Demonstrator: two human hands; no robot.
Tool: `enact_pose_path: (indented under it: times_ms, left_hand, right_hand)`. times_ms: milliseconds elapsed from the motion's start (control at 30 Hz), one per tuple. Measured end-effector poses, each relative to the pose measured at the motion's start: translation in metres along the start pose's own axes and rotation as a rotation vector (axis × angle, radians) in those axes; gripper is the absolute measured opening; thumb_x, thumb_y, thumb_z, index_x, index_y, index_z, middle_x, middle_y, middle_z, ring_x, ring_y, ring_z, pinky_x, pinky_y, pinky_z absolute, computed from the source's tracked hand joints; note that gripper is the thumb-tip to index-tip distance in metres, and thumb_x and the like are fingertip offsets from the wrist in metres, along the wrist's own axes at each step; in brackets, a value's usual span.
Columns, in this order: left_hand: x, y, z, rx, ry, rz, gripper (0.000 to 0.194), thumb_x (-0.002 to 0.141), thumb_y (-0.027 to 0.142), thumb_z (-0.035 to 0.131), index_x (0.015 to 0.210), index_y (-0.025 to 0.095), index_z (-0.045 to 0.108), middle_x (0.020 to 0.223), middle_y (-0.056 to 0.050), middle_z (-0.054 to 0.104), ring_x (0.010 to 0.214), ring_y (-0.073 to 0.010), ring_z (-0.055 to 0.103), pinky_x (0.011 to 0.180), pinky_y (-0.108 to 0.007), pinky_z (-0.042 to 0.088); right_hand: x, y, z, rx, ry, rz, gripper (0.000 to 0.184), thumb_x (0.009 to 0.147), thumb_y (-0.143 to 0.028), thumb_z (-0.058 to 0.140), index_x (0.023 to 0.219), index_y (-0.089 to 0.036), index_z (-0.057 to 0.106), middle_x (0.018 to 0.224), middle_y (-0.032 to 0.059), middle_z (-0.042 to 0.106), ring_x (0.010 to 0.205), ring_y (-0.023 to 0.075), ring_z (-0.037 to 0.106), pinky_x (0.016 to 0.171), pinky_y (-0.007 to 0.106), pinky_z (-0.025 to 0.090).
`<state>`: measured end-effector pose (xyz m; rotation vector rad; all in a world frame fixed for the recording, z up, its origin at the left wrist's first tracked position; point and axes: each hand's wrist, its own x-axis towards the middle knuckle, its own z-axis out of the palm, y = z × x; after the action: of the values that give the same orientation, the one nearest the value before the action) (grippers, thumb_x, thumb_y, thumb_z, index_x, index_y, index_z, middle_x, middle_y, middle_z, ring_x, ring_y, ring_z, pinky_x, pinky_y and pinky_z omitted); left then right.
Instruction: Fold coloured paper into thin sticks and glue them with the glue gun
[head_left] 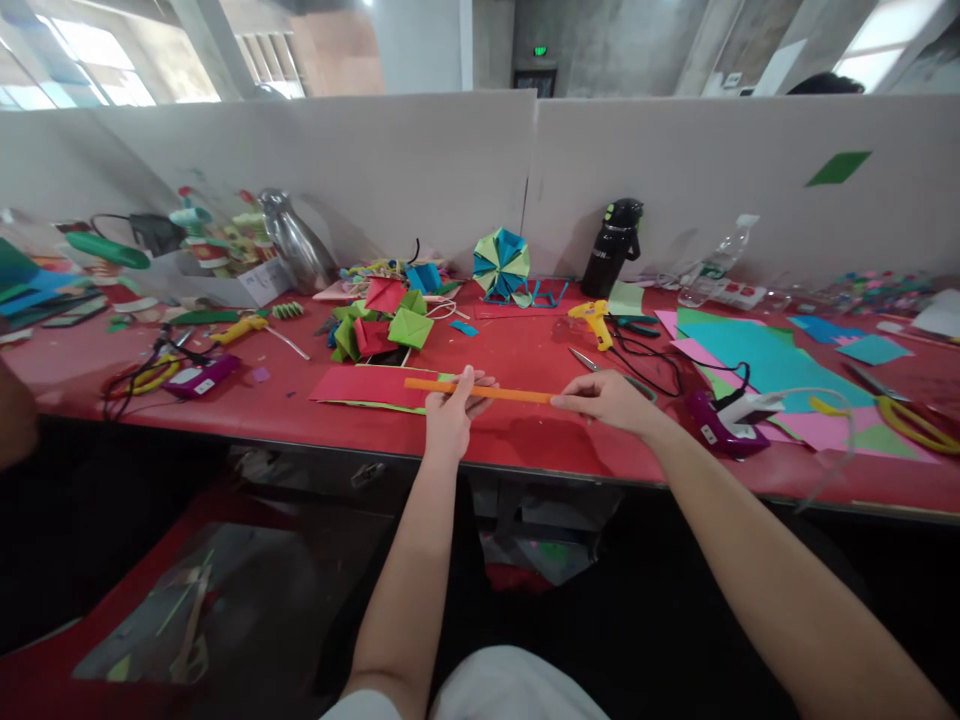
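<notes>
A narrow orange paper strip point(517, 396) is stretched level between my two hands, above the front of the red table. My left hand point(453, 402) is closed around its left part, thumb on top, with the strip's end poking out to the left. At the right end, my right hand point(600, 402) pinches the strip between thumb and fingers. Just left of my left hand lie red paper strips point(367, 386) with a green edge showing beneath. Scissors point(583, 360) lie partly hidden behind my right hand.
Folded green and red paper pieces point(382, 325) are piled behind my left hand. A yellow glue gun point(592, 322) and its black cord lie behind my right hand. Coloured sheets point(765, 360) and a purple power socket point(726, 425) are on the right. A black bottle point(612, 250) stands by the partition.
</notes>
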<state>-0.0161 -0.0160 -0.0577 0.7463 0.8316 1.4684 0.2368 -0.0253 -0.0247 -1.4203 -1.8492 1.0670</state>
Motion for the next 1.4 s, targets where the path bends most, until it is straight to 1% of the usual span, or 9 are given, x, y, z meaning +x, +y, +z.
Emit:
enact_pose_path:
  times_ms: [133, 233, 367, 500, 633, 900, 1033, 1133, 1400]
  left_hand:
    - [0.002, 0.006, -0.007, -0.067, 0.003, -0.061, 0.041, 0.084, 0.051, 0.073, 0.096, 0.012, 0.073, 0.102, -0.015, 0.078, 0.097, -0.0244, 0.075, 0.085, -0.033, 0.060]
    - [0.003, 0.006, -0.008, -0.110, 0.047, -0.030, 0.036, 0.088, 0.046, 0.072, 0.098, 0.012, 0.074, 0.108, -0.015, 0.077, 0.099, -0.0221, 0.075, 0.091, -0.032, 0.059]
    - [-0.001, -0.004, 0.003, -0.233, 0.085, -0.052, 0.033, 0.094, 0.043, 0.066, 0.099, 0.012, 0.073, 0.109, -0.014, 0.077, 0.098, -0.0192, 0.075, 0.094, -0.031, 0.058]
    - [-0.010, -0.020, 0.023, -0.275, 0.063, -0.108, 0.031, 0.095, 0.038, 0.064, 0.101, 0.010, 0.073, 0.109, -0.016, 0.077, 0.098, -0.0202, 0.075, 0.097, -0.034, 0.057]
    - [-0.021, -0.031, 0.037, -0.263, -0.023, -0.123, 0.030, 0.091, 0.036, 0.070, 0.106, 0.010, 0.073, 0.109, -0.015, 0.076, 0.097, -0.0213, 0.075, 0.093, -0.034, 0.058]
    - [-0.019, -0.022, 0.026, -0.143, -0.118, -0.084, 0.036, 0.080, 0.037, 0.080, 0.107, 0.013, 0.074, 0.112, -0.013, 0.075, 0.089, -0.0205, 0.075, 0.077, -0.029, 0.062]
    - [-0.019, -0.023, 0.024, -0.085, -0.221, 0.015, 0.041, 0.073, 0.027, 0.086, 0.111, 0.017, 0.073, 0.116, -0.010, 0.074, 0.090, -0.0179, 0.075, 0.082, -0.028, 0.061]
    - [-0.020, -0.030, 0.026, -0.071, -0.233, 0.053, 0.037, 0.073, 0.026, 0.087, 0.106, 0.016, 0.073, 0.115, -0.010, 0.074, 0.089, -0.0158, 0.074, 0.087, -0.029, 0.060]
    - [-0.014, -0.030, 0.019, 0.010, -0.230, 0.163, 0.029, 0.079, 0.031, 0.082, 0.099, 0.015, 0.069, 0.107, -0.011, 0.075, 0.081, -0.0135, 0.073, 0.083, -0.029, 0.061]
  right_hand:
    - [0.002, 0.002, -0.009, 0.157, 0.125, 0.079, 0.035, 0.069, -0.051, 0.083, 0.076, -0.017, 0.075, 0.058, 0.0005, 0.062, 0.051, 0.0100, 0.048, 0.048, 0.027, 0.036]
    - [0.005, 0.002, -0.012, 0.531, 0.262, 0.113, 0.031, 0.062, -0.041, 0.090, 0.077, -0.017, 0.075, 0.068, 0.0025, 0.067, 0.053, 0.0089, 0.050, 0.048, 0.025, 0.039]
    - [0.013, 0.001, 0.005, 0.852, 0.329, 0.073, 0.034, 0.055, -0.036, 0.094, 0.078, -0.019, 0.076, 0.073, 0.0021, 0.069, 0.060, 0.0091, 0.055, 0.054, 0.022, 0.046]
    - [0.019, 0.001, 0.035, 0.888, 0.297, 0.064, 0.036, 0.061, -0.040, 0.092, 0.086, -0.018, 0.078, 0.070, 0.0009, 0.068, 0.060, 0.0084, 0.056, 0.055, 0.021, 0.047]
    - [0.018, 0.001, 0.053, 0.907, 0.282, 0.069, 0.032, 0.061, -0.039, 0.092, 0.078, -0.016, 0.076, 0.067, 0.0013, 0.067, 0.059, 0.0087, 0.056, 0.054, 0.021, 0.047]
    - [0.016, -0.001, 0.044, 0.936, 0.347, 0.078, 0.034, 0.064, -0.043, 0.090, 0.068, -0.016, 0.069, 0.058, -0.0024, 0.060, 0.054, 0.0071, 0.052, 0.049, 0.019, 0.043]
    - [0.016, 0.001, 0.047, 0.925, 0.346, 0.108, 0.036, 0.063, -0.043, 0.090, 0.065, -0.016, 0.067, 0.057, -0.0019, 0.060, 0.053, 0.0072, 0.052, 0.049, 0.019, 0.044]
    - [0.014, 0.001, 0.055, 0.904, 0.322, 0.136, 0.038, 0.064, -0.046, 0.089, 0.066, -0.015, 0.067, 0.058, -0.0004, 0.061, 0.053, 0.0081, 0.053, 0.049, 0.021, 0.044]
    - [0.013, -0.002, 0.052, 0.780, 0.389, 0.068, 0.039, 0.070, -0.048, 0.082, 0.088, -0.017, 0.068, 0.063, -0.0029, 0.060, 0.053, 0.0082, 0.050, 0.049, 0.022, 0.040]
